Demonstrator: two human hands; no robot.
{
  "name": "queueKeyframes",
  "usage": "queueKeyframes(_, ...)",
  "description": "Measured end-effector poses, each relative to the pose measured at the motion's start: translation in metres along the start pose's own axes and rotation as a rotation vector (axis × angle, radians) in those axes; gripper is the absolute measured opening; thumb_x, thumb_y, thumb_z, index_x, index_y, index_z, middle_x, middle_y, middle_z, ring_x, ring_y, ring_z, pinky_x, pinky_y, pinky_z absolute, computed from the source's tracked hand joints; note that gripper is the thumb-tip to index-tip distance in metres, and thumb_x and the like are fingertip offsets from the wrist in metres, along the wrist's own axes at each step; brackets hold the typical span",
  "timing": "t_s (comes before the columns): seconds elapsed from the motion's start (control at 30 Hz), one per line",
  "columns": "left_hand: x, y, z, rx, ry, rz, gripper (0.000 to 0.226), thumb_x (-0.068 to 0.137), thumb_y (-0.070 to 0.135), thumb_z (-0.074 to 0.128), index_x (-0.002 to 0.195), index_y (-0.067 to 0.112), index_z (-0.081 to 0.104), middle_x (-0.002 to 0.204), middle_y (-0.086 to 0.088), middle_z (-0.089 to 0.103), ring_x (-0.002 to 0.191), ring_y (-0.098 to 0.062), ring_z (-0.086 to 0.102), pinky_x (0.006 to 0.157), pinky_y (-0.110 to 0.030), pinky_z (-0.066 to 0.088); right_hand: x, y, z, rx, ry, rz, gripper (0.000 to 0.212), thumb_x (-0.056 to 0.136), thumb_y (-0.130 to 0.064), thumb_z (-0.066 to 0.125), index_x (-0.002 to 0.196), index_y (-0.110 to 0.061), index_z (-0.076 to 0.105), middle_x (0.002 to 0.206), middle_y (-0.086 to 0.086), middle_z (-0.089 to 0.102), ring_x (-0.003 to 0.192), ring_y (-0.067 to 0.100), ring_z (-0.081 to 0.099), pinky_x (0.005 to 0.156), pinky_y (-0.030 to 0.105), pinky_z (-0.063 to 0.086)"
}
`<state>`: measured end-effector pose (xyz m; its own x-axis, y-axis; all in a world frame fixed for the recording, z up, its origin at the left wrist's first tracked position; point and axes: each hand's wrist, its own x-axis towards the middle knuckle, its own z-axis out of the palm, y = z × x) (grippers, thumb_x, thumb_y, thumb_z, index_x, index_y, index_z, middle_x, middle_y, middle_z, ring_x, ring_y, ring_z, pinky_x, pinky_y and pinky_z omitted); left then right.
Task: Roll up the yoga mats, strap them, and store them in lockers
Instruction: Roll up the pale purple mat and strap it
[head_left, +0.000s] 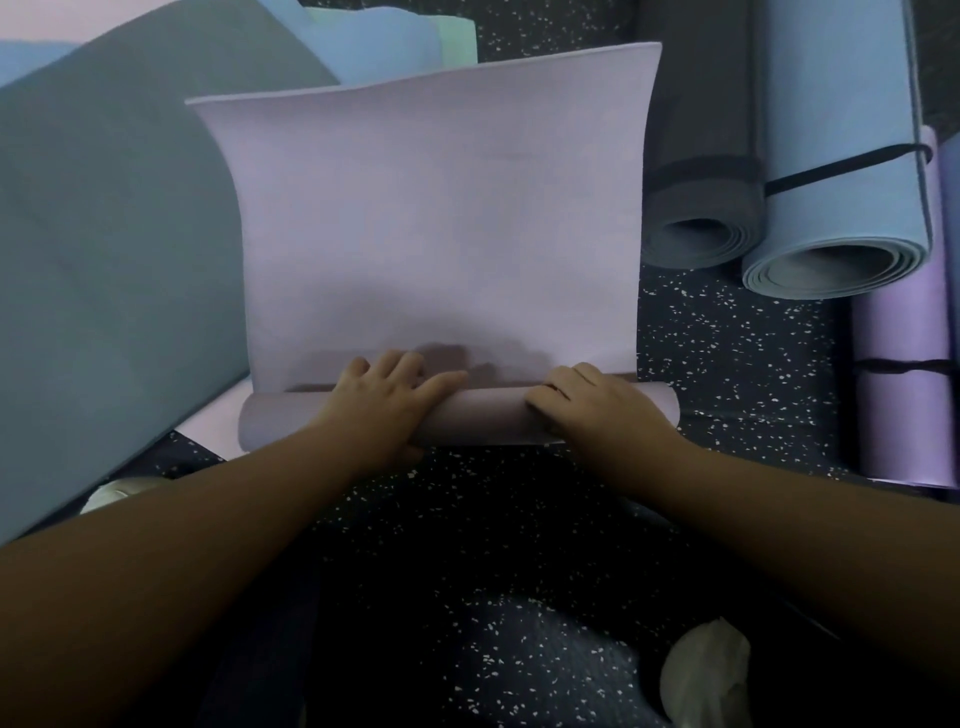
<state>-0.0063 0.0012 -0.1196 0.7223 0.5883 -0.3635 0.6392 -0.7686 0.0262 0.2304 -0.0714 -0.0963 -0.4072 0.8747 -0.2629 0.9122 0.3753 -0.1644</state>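
A dark rubber floor (727, 353) flecked with white specks carries everything here. The largest thing on it is a flat grey-teal foam mat (114, 249), spread out on the left and running under the edge of the pale lilac yoga mat (436, 218). That lilac mat lies in the middle, partly rolled: its near end forms a tight roll just in front of the person, and the unrolled length stretches away, its far edge curling upward. Flat light blue and mint green mats (374, 41) show beyond it at the top.

To the right lie three rolled mats side by side. A light blue rolled mat (841, 156) is bound by a thin black strap (847, 166); touching it on the left is a dark grey rolled mat (701, 156) with a wider dark band. A purple rolled mat (904, 374), also strapped, lies nearer on the far right.

The left hand (384, 400) presses down on the lilac roll with fingers fairly straight and spread. The right hand (592, 405) rests on the roll near its right end, fingers curled over the top of it.
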Motion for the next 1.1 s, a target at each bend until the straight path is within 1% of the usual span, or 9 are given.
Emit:
queueKeyframes(0.07, 0.002, -0.005, 0.009, -0.022, 0.112, -0.005, 0.114, 0.028, 0.055, 0.088, 0.129, 0.023, 0.045, 0.106, -0.013, 0.060, 0.088, -0.033, 0.061, 0.067, -0.040, 0.050, 0.002, 0.001, -0.005, -0.004, -0.035, 0.045, 0.035, 0.056, 0.003, 0.052, 0.087, -0.009, 0.062, 0.080, 0.011, 0.057, 0.067, 0.030, 0.053, 0.049, 0.029, 0.030)
queueKeyframes(0.17, 0.004, -0.005, 0.012, -0.019, 0.164, 0.008, 0.113, 0.032, 0.061, 0.086, 0.129, 0.020, 0.043, 0.109, -0.015, 0.061, 0.089, -0.034, 0.061, 0.069, -0.042, 0.050, 0.007, 0.000, -0.012, -0.013, -0.101, 0.099, 0.043, 0.064, 0.005, 0.049, 0.101, -0.011, 0.062, 0.094, 0.012, 0.056, 0.082, 0.033, 0.054, 0.056, 0.032, 0.034)
queueKeyframes(0.3, 0.005, -0.003, 0.012, -0.029, 0.254, -0.008, 0.107, 0.040, 0.053, 0.087, 0.131, 0.024, 0.041, 0.113, -0.016, 0.061, 0.098, -0.031, 0.053, 0.075, -0.045, 0.048, 0.019, 0.002, -0.023, 0.003, -0.209, 0.215, 0.056, 0.087, -0.001, 0.044, 0.137, -0.027, 0.042, 0.125, 0.004, 0.043, 0.117, 0.025, 0.038, 0.087, 0.036, 0.041)
queueKeyframes(0.5, 0.008, 0.000, 0.014, -0.001, 0.387, 0.047, 0.060, 0.079, 0.033, 0.064, 0.135, 0.031, 0.041, 0.119, -0.013, 0.061, 0.104, -0.029, 0.052, 0.084, -0.054, 0.046, 0.035, 0.014, -0.033, -0.007, -0.234, 0.329, 0.029, 0.101, -0.026, 0.039, 0.125, -0.019, 0.054, 0.123, 0.005, 0.050, 0.117, 0.023, 0.040, 0.087, 0.035, 0.041)
queueKeyframes(0.6, 0.008, 0.000, 0.007, -0.039, 0.237, 0.034, 0.065, 0.087, 0.026, 0.059, 0.142, 0.038, 0.030, 0.134, -0.009, 0.053, 0.123, -0.027, 0.048, 0.095, -0.061, 0.037, 0.042, 0.020, -0.037, 0.050, -0.230, 0.428, 0.033, 0.099, -0.033, 0.046, 0.126, -0.016, 0.053, 0.125, 0.006, 0.049, 0.119, 0.024, 0.040, 0.091, 0.037, 0.041)
queueKeyframes(0.73, 0.016, -0.006, -0.002, -0.096, 0.020, -0.076, 0.058, 0.102, 0.040, 0.028, 0.145, 0.052, -0.009, 0.161, 0.005, 0.006, 0.148, -0.019, 0.002, 0.113, -0.056, 0.004, 0.041, 0.008, -0.034, 0.052, -0.085, 0.386, 0.036, 0.092, -0.011, 0.050, 0.128, -0.015, 0.049, 0.127, 0.006, 0.045, 0.117, 0.025, 0.041, 0.089, 0.036, 0.041)
queueKeyframes(0.93, 0.035, -0.015, -0.021, -0.111, -0.032, -0.176, 0.052, 0.103, 0.043, 0.021, 0.147, 0.049, -0.006, 0.161, -0.001, -0.001, 0.148, -0.026, -0.007, 0.112, -0.061, -0.001, 0.024, -0.023, -0.014, 0.095, -0.003, 0.277, 0.061, 0.071, -0.013, 0.068, 0.127, 0.005, 0.050, 0.131, 0.022, 0.050, 0.123, 0.039, 0.047, 0.097, 0.047, 0.046)
queueKeyframes(1.03, 0.048, -0.021, -0.031, -0.113, -0.049, -0.244, 0.049, 0.104, 0.038, 0.019, 0.148, 0.047, 0.001, 0.161, -0.005, -0.001, 0.148, -0.028, -0.007, 0.111, -0.063, -0.002, 0.021, -0.027, -0.009, 0.049, -0.130, 0.281, 0.082, 0.085, -0.027, 0.060, 0.149, 0.001, 0.016, 0.158, 0.018, 0.009, 0.146, 0.034, 0.008, 0.118, 0.047, 0.017)
queueKeyframes(1.1, 0.053, -0.023, -0.035, -0.091, -0.062, -0.254, 0.047, 0.104, 0.039, 0.017, 0.149, 0.045, 0.004, 0.161, -0.005, -0.002, 0.148, -0.029, -0.007, 0.111, -0.064, 0.000, 0.020, -0.024, -0.009, 0.057, -0.243, 0.299, 0.091, 0.091, -0.038, 0.050, 0.151, -0.011, -0.012, 0.158, 0.006, -0.023, 0.145, 0.025, -0.019, 0.118, 0.045, -0.001)
